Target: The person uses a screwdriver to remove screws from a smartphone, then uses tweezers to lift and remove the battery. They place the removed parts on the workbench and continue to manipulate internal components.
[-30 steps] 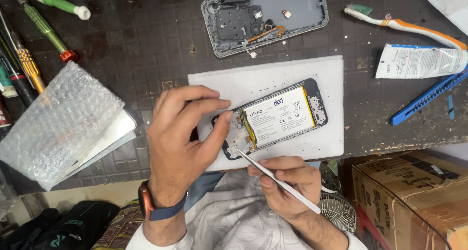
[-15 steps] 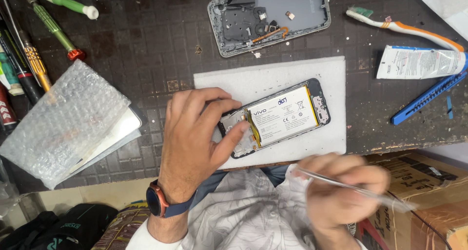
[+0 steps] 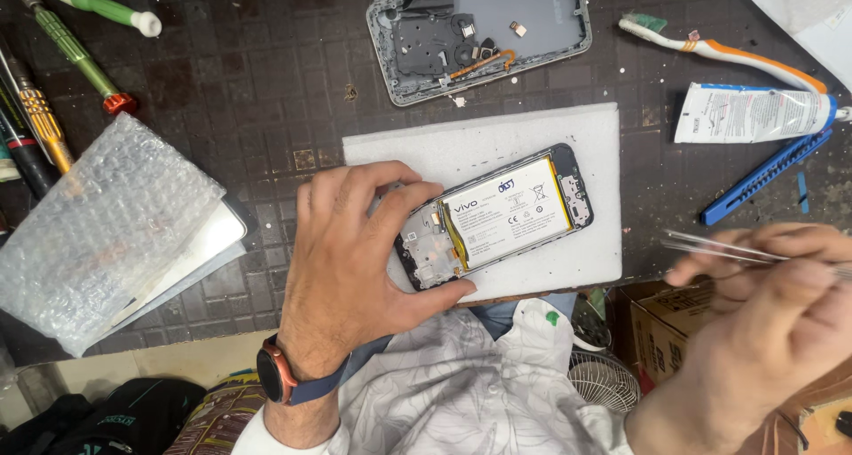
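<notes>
Pinching tweezers (image 3: 723,251), the right hand (image 3: 763,331) has pulled well away from the opened phone (image 3: 497,217), which lies on the white pad (image 3: 532,131); the left hand (image 3: 355,251) stays clamped on its near end, so probing has paused.

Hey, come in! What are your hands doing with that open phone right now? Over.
Left hand clamps the opened phone on the white foam pad. Right hand off to the side, pinching tweezers. Nothing blocking the phone.
</notes>
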